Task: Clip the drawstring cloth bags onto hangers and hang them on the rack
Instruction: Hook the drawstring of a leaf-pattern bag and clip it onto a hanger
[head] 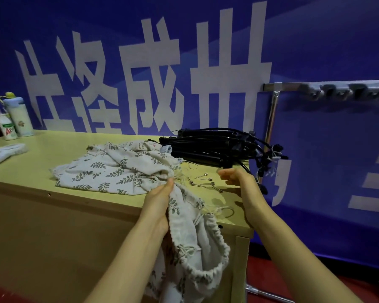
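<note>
- Your left hand (160, 200) grips a leaf-printed drawstring bag (197, 235) at the front edge of the bench (42, 154), not far from its right front corner. Fingers and thumb are closed round the bunched cloth.
- The bag's gathered mouth hangs over the front edge and down the bench's face. Its cords trail on the top near that corner.
- Your right hand (239, 184) hovers above the bench near the right edge, apart from the bag. The fingers are loosely bent, thumb and forefinger parted, and nothing shows between them; the fingertips are blurred.
- A heap of bags (109, 169) in the same print lies spread across the middle of the bench top and meets the held bag at your left hand.
- Black hangers (217, 145) are piled at the back right corner, just behind the heap, with their ends sticking out past the right edge.
- A few metal pins (206, 180) lie on the top between your hands.
- The rack (271, 114) stands beyond the right edge against the blue banner (315, 40). Its top bar carries a row of grey clips (348, 90), too blurred to make out further.
- Two bottles (20, 121) stand at the back left corner, and a white brush (7, 153) lies by the left edge.
</note>
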A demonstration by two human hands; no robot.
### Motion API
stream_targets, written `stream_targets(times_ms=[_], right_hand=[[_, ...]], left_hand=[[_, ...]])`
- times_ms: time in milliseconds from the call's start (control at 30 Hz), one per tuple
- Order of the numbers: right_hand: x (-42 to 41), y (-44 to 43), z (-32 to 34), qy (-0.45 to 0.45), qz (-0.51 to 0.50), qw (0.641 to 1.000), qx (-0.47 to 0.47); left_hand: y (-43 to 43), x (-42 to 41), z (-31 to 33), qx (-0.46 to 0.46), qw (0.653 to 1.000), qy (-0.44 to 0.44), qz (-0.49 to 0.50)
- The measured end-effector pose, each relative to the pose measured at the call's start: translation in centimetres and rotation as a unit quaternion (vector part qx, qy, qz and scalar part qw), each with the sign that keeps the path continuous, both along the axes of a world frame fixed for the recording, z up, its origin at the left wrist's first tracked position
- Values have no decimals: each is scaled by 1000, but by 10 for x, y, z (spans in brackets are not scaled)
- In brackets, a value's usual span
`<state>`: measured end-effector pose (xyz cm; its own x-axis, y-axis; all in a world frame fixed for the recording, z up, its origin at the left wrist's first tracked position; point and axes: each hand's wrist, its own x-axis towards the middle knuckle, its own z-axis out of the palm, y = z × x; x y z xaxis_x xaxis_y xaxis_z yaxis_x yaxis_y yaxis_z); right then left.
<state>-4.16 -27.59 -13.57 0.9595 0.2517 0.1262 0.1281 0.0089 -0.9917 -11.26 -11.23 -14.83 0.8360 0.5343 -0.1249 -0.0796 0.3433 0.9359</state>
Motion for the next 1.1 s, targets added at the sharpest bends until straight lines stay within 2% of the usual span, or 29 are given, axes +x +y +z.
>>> stream_targets(times_ms=[33,67,167,267,333,533,600,633,700,733,800,900,1000,1067,1100], right_hand=[[2,-1,-1,-14,-11,1000,-16],[4,-3,-4,-47,-32,996,-72],[10,-2,-10,-136,-91,947,-276],[9,4,-9,-157,-88,913,-366],[8,8,-8,-174,-94,893,-404],[14,16,-15,-202,-112,865,-446],[12,15,-15,-207,-122,872,-427],[8,14,-12,-206,-122,895,-378],[-12,9,-3,-219,-98,952,-192],[-28,8,3,-247,-80,960,-104],[-63,11,12,-299,-7,954,-27],[-101,31,2,-320,107,939,-60],[-115,53,-19,-222,181,954,-83],[-116,66,-34,-186,232,944,-143],[-116,76,-40,-206,243,927,-197]], left_hand=[[0,0,1,1,1000,5,2],[0,0,1,3,1000,10,1],[0,1,1,17,1000,23,6],[-2,-1,1,24,999,32,8],[-4,-3,3,20,999,32,5],[-6,-11,4,2,999,35,13],[-7,-14,4,-8,999,32,15],[-6,-16,4,-10,999,33,17],[-5,-19,3,-5,999,28,20],[-4,-22,4,5,999,27,23],[2,-27,4,41,998,30,34],[16,-42,7,97,993,24,65],[34,-64,13,147,984,10,97],[45,-79,15,187,977,-1,107],[51,-88,16,207,973,5,101]])
